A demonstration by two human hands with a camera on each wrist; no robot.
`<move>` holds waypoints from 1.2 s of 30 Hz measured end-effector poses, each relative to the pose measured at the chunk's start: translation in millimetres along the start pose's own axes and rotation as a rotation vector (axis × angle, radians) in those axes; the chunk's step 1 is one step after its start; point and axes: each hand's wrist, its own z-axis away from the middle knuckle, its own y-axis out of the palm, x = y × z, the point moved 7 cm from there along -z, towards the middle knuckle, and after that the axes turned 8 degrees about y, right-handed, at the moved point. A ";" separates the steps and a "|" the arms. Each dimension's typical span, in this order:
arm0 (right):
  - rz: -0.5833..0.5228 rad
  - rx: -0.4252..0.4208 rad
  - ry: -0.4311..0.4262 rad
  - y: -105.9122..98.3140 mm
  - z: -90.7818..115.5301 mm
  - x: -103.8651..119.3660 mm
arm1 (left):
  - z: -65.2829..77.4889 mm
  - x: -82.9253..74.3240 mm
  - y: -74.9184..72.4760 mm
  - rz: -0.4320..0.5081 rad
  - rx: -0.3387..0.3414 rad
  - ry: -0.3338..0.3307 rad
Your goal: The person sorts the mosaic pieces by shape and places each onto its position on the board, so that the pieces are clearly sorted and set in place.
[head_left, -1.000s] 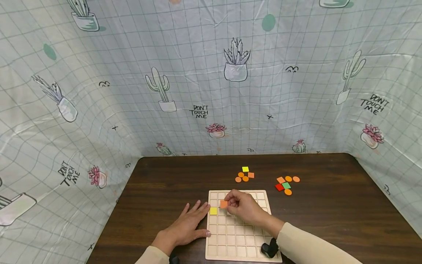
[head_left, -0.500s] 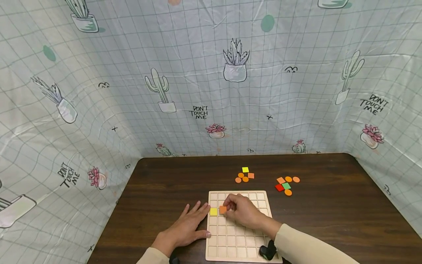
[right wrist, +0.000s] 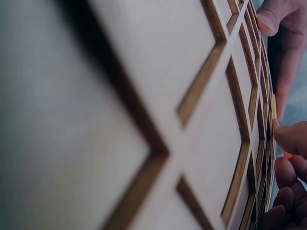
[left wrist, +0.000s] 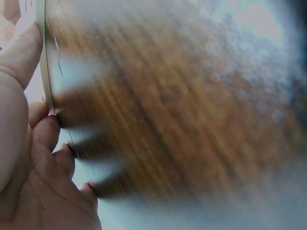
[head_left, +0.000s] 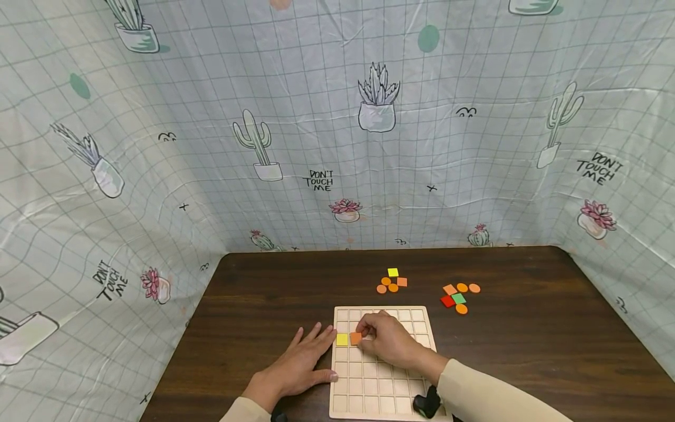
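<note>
A pale wooden grid board (head_left: 364,387) lies on the dark table. My left hand (head_left: 297,363) rests beside it with fingers spread, thumb and fingertips at its left edge; the left wrist view shows the thumb against the board's side (left wrist: 45,62). With thumb and fingers, my right hand (head_left: 390,340) pinches an orange square tile (head_left: 355,339) over a cell in the second column. Just left of that tile, a yellow square tile (head_left: 342,340) sits in the first column. In the right wrist view the orange tile (right wrist: 287,155) is mostly hidden by the fingers.
Beyond the board lies a small group with a yellow square (head_left: 392,272), an orange square (head_left: 402,282) and orange discs (head_left: 393,288). Farther right are a red square (head_left: 447,301), a green square (head_left: 459,298) and several orange pieces. A printed curtain (head_left: 337,146) hangs behind the table.
My right hand has brought the orange tile slightly toward me and down, level with the yellow tile. My left hand has stayed in place.
</note>
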 end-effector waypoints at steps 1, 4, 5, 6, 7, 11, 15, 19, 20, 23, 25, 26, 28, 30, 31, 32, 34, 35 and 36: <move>0.002 -0.001 -0.005 0.1 -0.1 0.1 | -0.2 0.1 0.0 -0.001 0.000 -0.001; 0.013 -0.003 -0.021 0.5 -0.3 0.7 | -0.3 -0.2 -0.7 -0.006 -0.001 0.000; 0.019 -0.004 -0.024 0.8 -0.5 0.8 | -0.4 -0.3 -0.8 -0.008 -0.002 0.002; 0.027 -0.005 -0.027 0.9 -0.7 1.0 | -0.2 -0.7 -1.2 -0.011 -0.003 0.002; 0.033 -0.004 -0.025 1.1 -0.8 1.1 | -0.2 -0.4 -1.0 -0.013 -0.003 0.001; 0.047 -0.002 -0.016 1.7 -1.9 1.2 | -0.1 -0.8 -0.7 -0.017 -0.001 -0.003; 0.052 0.001 -0.004 2.2 -2.7 1.3 | 0.7 -1.6 -0.9 -0.014 -0.002 0.000; 0.060 0.006 0.002 2.3 -3.2 1.7 | 1.2 -2.3 -1.2 -0.011 -0.004 0.007; 0.062 0.009 0.004 2.3 -3.4 1.8 | 1.1 -2.4 -1.1 -0.012 -0.004 0.008; 0.066 0.022 0.013 2.2 -3.3 1.9 | 0.8 -2.4 -0.7 -0.012 -0.002 0.005; 0.066 0.032 0.016 2.3 -3.3 1.8 | 0.7 -2.2 -0.3 -0.014 -0.001 0.002; 0.065 0.036 0.017 2.4 -3.3 1.6 | 0.7 -2.1 -0.2 -0.014 -0.001 0.002; 0.063 0.042 0.020 2.3 -3.2 1.4 | 0.8 -2.2 -0.2 -0.015 -0.001 0.003; 0.060 0.045 0.019 2.3 -3.2 1.4 | 1.0 -2.4 -0.4 -0.017 -0.002 0.004; 0.059 0.046 0.020 2.3 -3.2 1.3 | 1.2 -2.8 -0.9 -0.018 -0.002 0.005; 0.059 0.048 0.019 2.3 -3.1 1.3 | 1.3 -2.6 -0.9 -0.018 -0.003 0.005; 0.054 0.054 0.020 2.3 -2.9 1.4 | 1.5 -2.9 -1.3 -0.016 -0.004 0.007; 0.050 0.058 0.020 2.5 -2.7 1.3 | 1.7 -3.3 -1.5 -0.015 -0.005 0.009; 0.044 0.062 0.021 2.6 -2.5 1.1 | 1.9 -3.5 -1.5 -0.014 -0.005 0.010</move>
